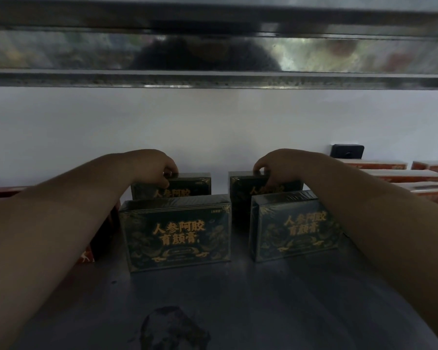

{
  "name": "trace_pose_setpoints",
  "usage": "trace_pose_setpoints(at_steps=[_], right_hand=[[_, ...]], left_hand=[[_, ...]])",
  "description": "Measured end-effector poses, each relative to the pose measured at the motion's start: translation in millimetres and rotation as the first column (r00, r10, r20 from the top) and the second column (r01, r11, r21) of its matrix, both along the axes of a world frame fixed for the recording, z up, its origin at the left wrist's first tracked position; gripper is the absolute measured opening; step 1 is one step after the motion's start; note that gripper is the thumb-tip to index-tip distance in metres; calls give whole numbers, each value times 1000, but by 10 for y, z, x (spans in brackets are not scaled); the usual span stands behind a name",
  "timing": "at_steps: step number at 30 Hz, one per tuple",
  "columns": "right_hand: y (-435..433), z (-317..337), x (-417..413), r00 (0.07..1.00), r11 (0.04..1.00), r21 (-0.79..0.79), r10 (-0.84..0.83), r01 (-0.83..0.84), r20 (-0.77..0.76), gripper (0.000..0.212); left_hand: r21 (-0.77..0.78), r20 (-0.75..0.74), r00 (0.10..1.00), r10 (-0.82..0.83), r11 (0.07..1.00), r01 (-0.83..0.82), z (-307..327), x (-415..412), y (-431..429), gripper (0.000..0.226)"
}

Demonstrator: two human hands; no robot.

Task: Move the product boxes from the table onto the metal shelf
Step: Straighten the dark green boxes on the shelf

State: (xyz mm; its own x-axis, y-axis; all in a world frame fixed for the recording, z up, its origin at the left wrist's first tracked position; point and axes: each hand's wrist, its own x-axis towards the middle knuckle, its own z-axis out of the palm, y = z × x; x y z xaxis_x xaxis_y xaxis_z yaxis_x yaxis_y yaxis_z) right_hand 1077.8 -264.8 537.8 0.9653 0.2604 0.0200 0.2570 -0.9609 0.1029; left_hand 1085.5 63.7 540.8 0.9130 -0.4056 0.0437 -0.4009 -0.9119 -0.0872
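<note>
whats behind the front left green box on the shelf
A second green box stands upright there, the left hand gripping its top edge. The front box covers its lower half.

Four dark green product boxes [178, 232] standing on one metal shelf [238, 299], two hands, left hand [157, 165] and right hand [276, 164], each gripping one rear box, at least four orange boxes [402, 176] lying rightward, one black wall device [347, 150] showing.
</note>
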Motion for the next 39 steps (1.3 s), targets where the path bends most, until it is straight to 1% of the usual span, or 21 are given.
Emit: trace_pose_setpoints(at_steps=[2, 4, 6, 7, 9, 11, 13, 15, 18, 20, 22, 25, 29, 32, 35, 39], right_hand=[[2, 7, -37, 1000, 999, 40, -9, 10, -17, 67], [2, 32, -112, 1000, 996, 84, -3, 4, -5, 73], [9, 67, -222, 998, 992, 118, 35, -42, 56, 64], [16, 80, -292, 993, 986, 152, 58, -72, 100, 57], [44, 76, -461, 978, 959, 244, 98, -142, 186, 43], [77, 42, -641, 963, 929, 308, 137, -206, 231, 34], [94, -13, -805, 956, 906, 344, 167, -245, 242, 28], [79, -63, -945, 951, 895, 359, 179, -264, 252, 25], [17, -101, -1146, 951, 895, 355, 192, -270, 241, 32], [-56, -152, -1260, 966, 918, 321, 179, -233, 188, 45], [-123, -242, -1320, 982, 949, 270, 133, -165, 133, 62], [-94, -389, -1303, 985, 972, 192, 108, -133, 132, 78], [50, -457, -1202, 972, 981, 116, 133, -157, 192, 79], [147, -516, -1119, 960, 975, 125, 148, -181, 236, 79], [202, -629, -1063, 933, 977, 102, 146, -189, 330, 77], [181, -796, -1042, 872, 979, 86, 122, -184, 475, 71]], left_hand=[[-1, -4, 1000, 4, 1000, -4, -9, -5, 18, 48], [-42, -9, 1000, 16, 999, -16, -11, -41, 34, 61], [-111, 25, 1000, 8, 994, -5, 14, -117, 47, 67], [-152, 58, 998, -8, 988, 17, 38, -169, 41, 66], [-249, 107, 993, -52, 965, 77, 95, -334, -25, 55], [-317, 104, 989, -103, 939, 131, 126, -569, -167, 41], [-320, 74, 988, -135, 935, 151, 98, -816, -331, 38], [-272, 43, 988, -149, 950, 155, 23, -1025, -461, 46], [-167, 46, 992, -115, 978, 122, -125, -1203, -558, 62], [-99, 92, 991, -93, 990, 102, -238, -1259, -574, 68], [-94, 134, 988, -82, 991, 95, -343, -1278, -556, 74], [-143, 185, 979, -86, 983, 114, -447, -1284, -510, 77], [-144, 245, 966, -77, 983, 115, -520, -1268, -449, 76], [-179, 301, 952, -55, 977, 113, -604, -1213, -350, 77], [-188, 366, 929, -53, 973, 130, -695, -1176, -303, 74], [-167, 503, 861, -78, 968, 186, -847, -1123, -285, 70]])
